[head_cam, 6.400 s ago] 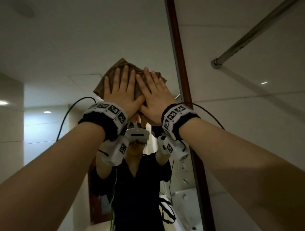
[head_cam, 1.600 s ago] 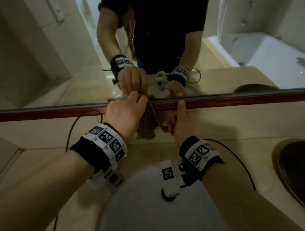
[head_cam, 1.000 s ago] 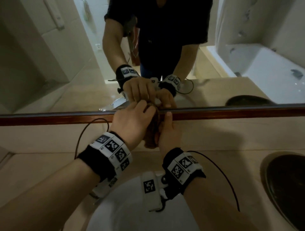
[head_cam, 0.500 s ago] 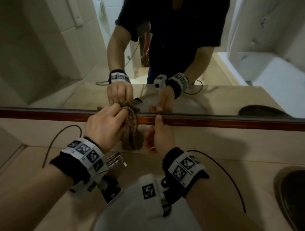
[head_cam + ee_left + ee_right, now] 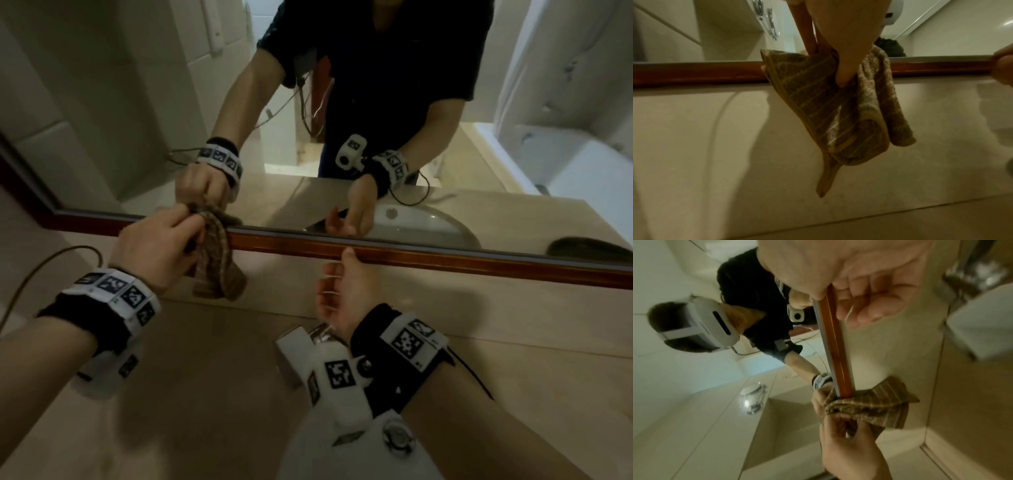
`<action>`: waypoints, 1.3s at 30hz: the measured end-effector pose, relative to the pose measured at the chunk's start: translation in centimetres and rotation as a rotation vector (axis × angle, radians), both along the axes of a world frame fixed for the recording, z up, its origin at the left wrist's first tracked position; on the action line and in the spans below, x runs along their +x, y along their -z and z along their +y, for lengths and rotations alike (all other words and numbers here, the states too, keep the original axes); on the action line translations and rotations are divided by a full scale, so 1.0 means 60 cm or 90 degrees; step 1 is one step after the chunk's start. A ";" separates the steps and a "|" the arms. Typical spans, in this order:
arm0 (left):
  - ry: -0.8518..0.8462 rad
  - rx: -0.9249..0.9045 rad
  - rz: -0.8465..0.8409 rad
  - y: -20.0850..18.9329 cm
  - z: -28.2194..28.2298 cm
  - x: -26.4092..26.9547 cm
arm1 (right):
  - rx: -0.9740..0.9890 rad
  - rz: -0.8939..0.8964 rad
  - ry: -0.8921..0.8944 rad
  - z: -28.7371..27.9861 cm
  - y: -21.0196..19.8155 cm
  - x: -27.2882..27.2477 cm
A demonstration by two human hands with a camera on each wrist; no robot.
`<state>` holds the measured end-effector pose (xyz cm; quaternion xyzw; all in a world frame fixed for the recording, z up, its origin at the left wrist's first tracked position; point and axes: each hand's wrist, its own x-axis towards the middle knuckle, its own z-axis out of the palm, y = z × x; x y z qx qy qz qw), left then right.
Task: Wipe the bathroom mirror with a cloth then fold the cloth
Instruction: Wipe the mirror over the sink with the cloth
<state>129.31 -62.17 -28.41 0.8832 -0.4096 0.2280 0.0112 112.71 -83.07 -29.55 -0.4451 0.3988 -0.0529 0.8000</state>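
A brown striped cloth (image 5: 219,260) hangs bunched from my left hand (image 5: 161,246), which pinches its top at the mirror's lower wooden frame (image 5: 445,260). In the left wrist view the cloth (image 5: 840,113) droops in folds below my fingers (image 5: 842,65). My right hand (image 5: 342,291) is to the right of the cloth and apart from it. It holds nothing, its fingers loosely curled, thumb up near the frame. The right wrist view shows the cloth (image 5: 875,404) against the frame (image 5: 836,345). The mirror glass (image 5: 137,120) reflects me and both hands.
A beige backsplash and countertop (image 5: 205,377) lie below the mirror. A white sink basin (image 5: 342,455) sits under my right wrist, with a chrome faucet (image 5: 318,334) behind it. A dark round object (image 5: 589,251) appears at the far right edge in the mirror.
My left hand has carried the cloth leftward along the mirror's bottom frame. My right hand let go of it and now hangs apart. Earlier both hands pressed the cloth high on the glass.
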 end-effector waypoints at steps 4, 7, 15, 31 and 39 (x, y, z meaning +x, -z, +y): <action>-0.030 -0.005 -0.006 0.006 0.066 0.055 | -0.016 -0.015 -0.071 0.098 -0.011 0.074; -0.080 -0.012 0.006 0.003 0.124 0.096 | -0.008 -0.019 -0.090 0.151 -0.019 0.123; -0.028 -0.037 0.015 0.003 0.226 0.185 | 0.027 -0.044 -0.087 0.275 -0.017 0.229; 0.104 -0.160 -0.025 0.037 0.146 0.121 | -0.066 -0.062 -0.067 0.285 0.028 0.263; 0.128 -0.152 -0.015 0.048 0.137 0.124 | -0.048 -0.054 -0.049 0.252 0.031 0.249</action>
